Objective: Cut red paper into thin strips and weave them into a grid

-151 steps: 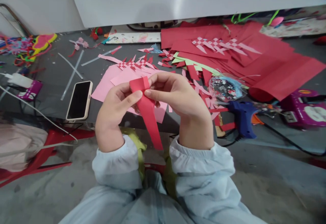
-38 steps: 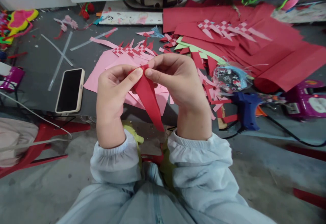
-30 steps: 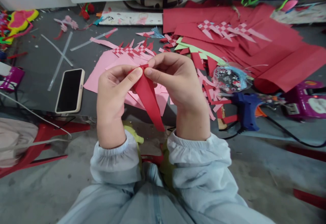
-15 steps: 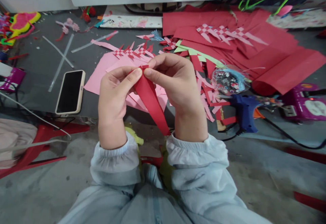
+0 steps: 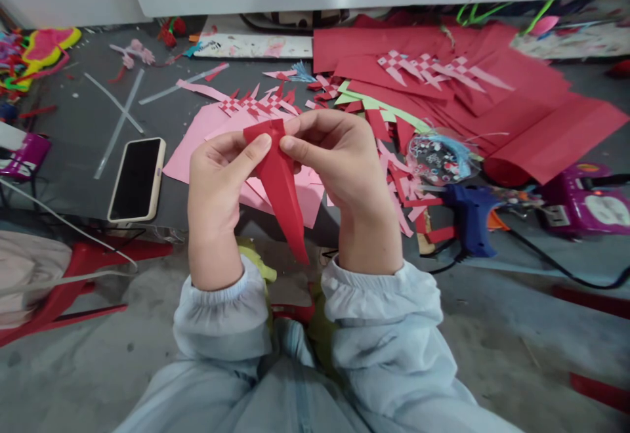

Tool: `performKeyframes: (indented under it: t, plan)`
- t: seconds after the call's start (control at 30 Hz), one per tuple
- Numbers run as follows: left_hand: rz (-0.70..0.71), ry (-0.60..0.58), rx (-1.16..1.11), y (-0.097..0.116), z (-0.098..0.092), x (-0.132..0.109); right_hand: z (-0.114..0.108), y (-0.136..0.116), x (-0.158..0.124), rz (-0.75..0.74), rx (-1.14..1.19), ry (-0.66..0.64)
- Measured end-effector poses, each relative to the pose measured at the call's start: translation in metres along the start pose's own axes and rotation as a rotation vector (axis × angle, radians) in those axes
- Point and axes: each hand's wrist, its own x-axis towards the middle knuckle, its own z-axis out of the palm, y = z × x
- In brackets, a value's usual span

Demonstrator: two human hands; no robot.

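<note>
Both hands hold one tapered red paper strip [image 5: 282, 190] up in front of me, above the near edge of the grey table [image 5: 88, 151]. My left hand [image 5: 216, 187] pinches its wide top end between thumb and fingers. My right hand [image 5: 342, 170] pinches the same end from the right, thumb pointing left. The strip's pointed tail hangs down between my wrists. Behind the hands lie pink paper sheets [image 5: 201, 141] and a red-and-pink woven paper piece [image 5: 256, 102].
A phone [image 5: 136, 179] lies screen-up left of my hands. A blue glue gun [image 5: 470, 220] with a black cord sits to the right, beside a clear bag of small beads [image 5: 438, 157]. Red paper sheets [image 5: 516, 111] cover the far right. A purple device [image 5: 590, 203] sits at the right edge.
The strip's wide top end has come up above my fingertips and its tail has swung slightly left. Both hands keep their pinch in nearly the same place.
</note>
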Motion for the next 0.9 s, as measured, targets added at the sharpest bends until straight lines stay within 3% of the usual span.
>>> performKeyframes:
  t: [0.27, 0.5, 0.9]
  plan:
    - [-0.014, 0.066, 0.107, 0.001, 0.001, 0.0, 0.001, -0.001, -0.001, -0.002, -0.02, 0.005]
    - [0.057, 0.095, 0.033, -0.005, 0.005, 0.0, 0.005, -0.001, 0.0, -0.004, -0.054, 0.03]
    - [-0.014, 0.143, 0.047, -0.005, 0.01, 0.004, 0.007, 0.003, 0.0, -0.05, -0.037, 0.067]
